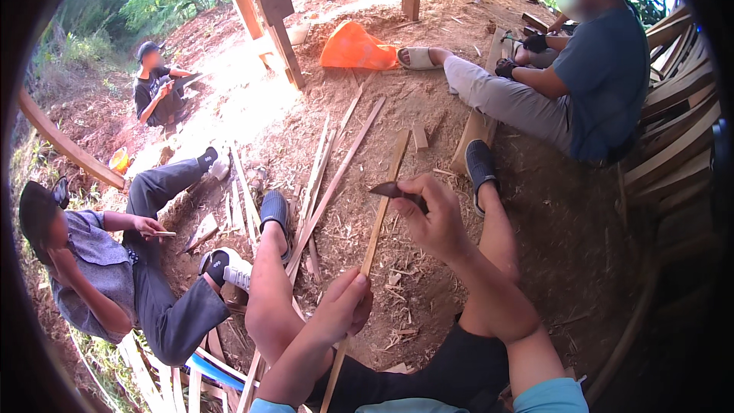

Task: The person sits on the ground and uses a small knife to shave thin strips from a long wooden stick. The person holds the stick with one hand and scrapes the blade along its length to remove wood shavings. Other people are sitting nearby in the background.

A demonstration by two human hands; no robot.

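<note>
Pale yellowish wood forms the long narrow strip (375, 239) clamped in the left hand (345, 304), while, farther up and apart, the right hand (434, 218) grips, across it, a dark pointed knife (386, 190) that might skid toward the left hand if pushed too hard.
</note>
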